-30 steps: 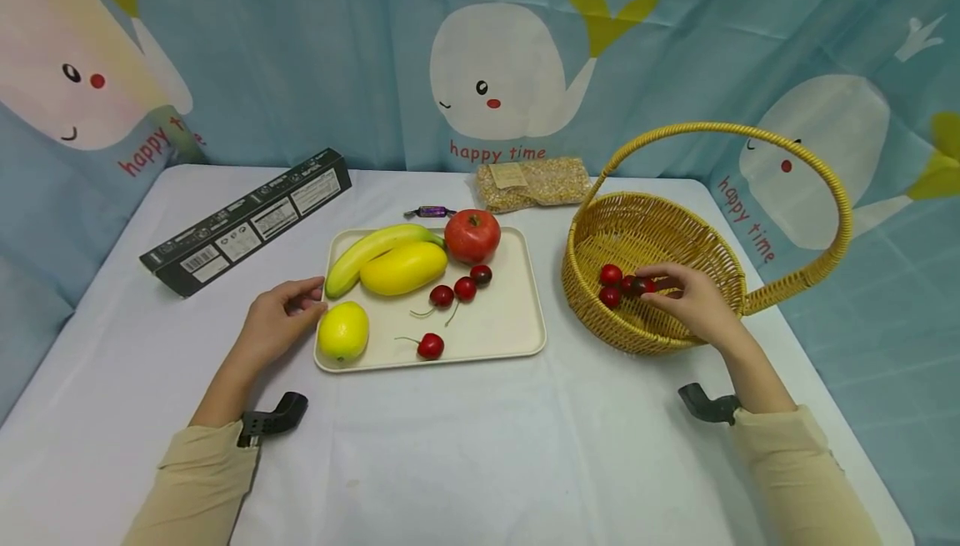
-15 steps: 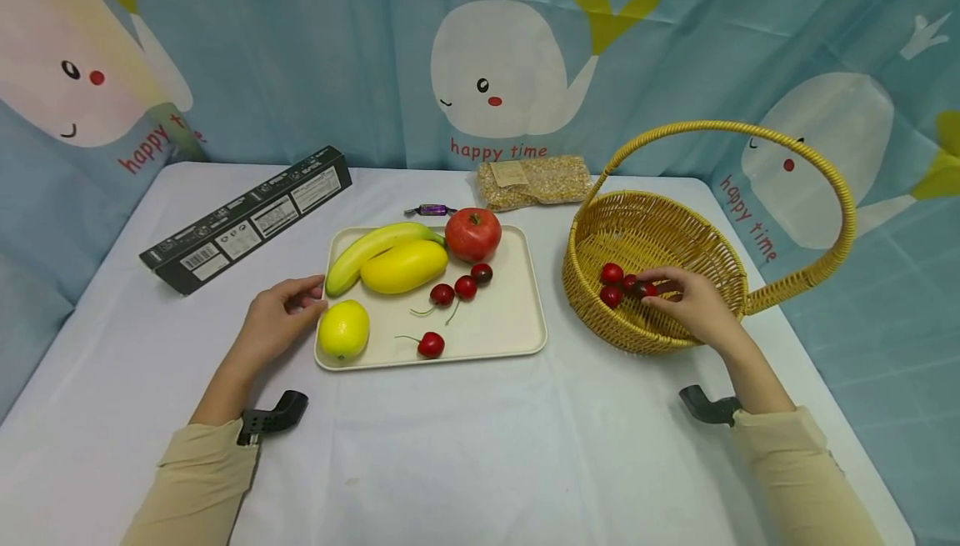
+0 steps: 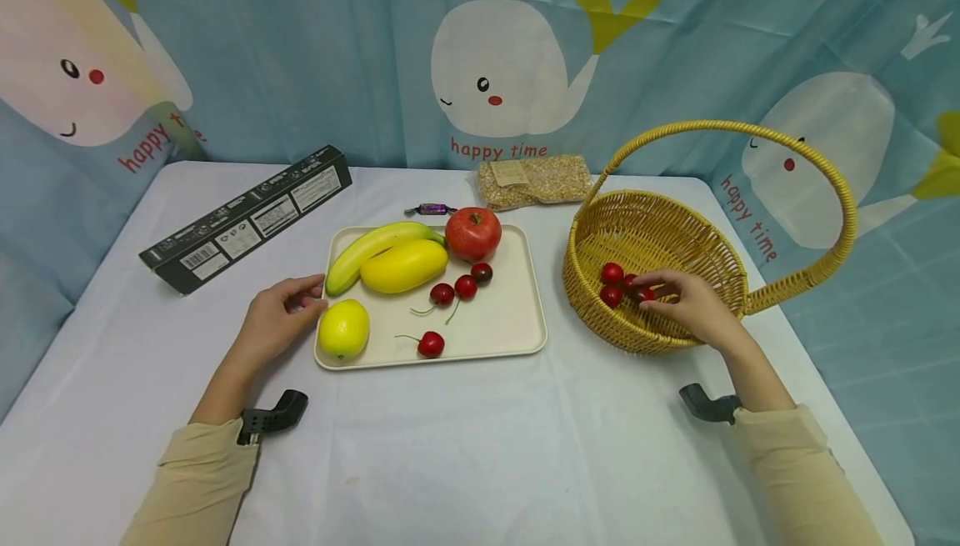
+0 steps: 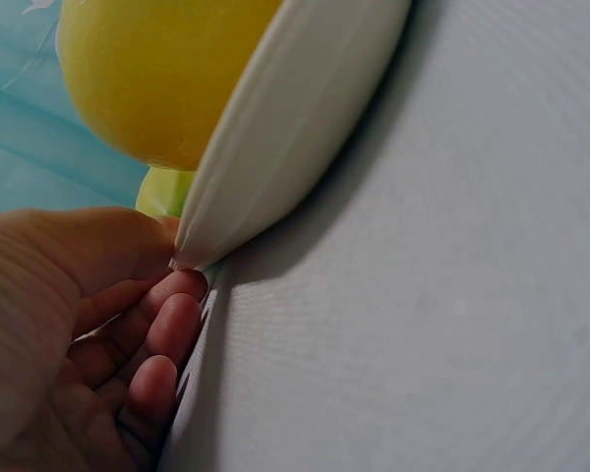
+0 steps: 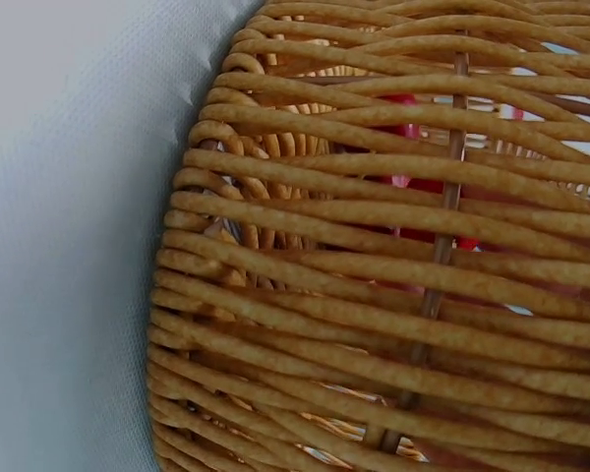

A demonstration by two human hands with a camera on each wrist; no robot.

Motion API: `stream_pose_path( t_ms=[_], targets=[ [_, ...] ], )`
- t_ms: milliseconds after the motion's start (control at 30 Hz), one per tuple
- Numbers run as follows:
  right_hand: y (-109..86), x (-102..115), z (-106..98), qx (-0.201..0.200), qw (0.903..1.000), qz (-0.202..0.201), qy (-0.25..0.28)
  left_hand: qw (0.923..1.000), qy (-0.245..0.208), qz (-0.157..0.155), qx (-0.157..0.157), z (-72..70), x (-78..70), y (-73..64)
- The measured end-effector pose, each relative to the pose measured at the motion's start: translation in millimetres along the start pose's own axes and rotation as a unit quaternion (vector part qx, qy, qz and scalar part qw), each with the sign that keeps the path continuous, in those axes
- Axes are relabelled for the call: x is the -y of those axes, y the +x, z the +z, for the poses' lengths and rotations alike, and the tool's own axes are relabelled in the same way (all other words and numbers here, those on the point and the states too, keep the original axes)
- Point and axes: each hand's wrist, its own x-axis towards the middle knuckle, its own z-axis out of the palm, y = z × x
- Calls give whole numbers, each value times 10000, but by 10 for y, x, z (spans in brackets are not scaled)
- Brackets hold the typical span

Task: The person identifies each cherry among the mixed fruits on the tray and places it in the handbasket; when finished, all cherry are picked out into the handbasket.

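My left hand [image 3: 281, 321] pinches the left rim of a cream tray [image 3: 498, 331], thumb on top and fingertips at the underside in the left wrist view. Beside it on the tray lies a lemon [image 3: 343, 329]. A banana [image 3: 378, 247], a yellow mango-like fruit [image 3: 405, 267], a red pomegranate [image 3: 472, 234] and several cherries with dark red skins [image 3: 431, 345] share the tray. Inside the wicker basket [image 3: 607, 331], my right hand [image 3: 693, 308] holds a cherry [image 3: 644, 294] by its fingertips, close to other cherries [image 3: 611, 273]. Basket weave hides that hand in the right wrist view.
The basket's tall handle [image 3: 832, 187] arches over its right side. Behind the tray lie a purple-wrapped candy [image 3: 431, 209] and a bag of grains [image 3: 547, 182]. A long black box [image 3: 251, 221] rests at the back left. A whale-print curtain [image 3: 360, 54] hangs behind the table.
My right hand has lowered slightly with its cherry, which sits a little nearer the basket's front and is more covered by the fingers. The left hand and tray stay put.
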Motion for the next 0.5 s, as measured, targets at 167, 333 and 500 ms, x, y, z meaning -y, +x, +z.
stream_pose_path(
  t_ms=[167,333,500],
  targets=[
    [-2,4,-6,-10,9999,53,106,10000,35,-9,8,-1,-8,1],
    [1,124,6,-325,9991,-70,270,10000,77,-11,29,-11,-20,-2],
    [26,448,97,-429,9947,-468,809,9999,103,-28,46,-13,-20,-7]
  ],
)
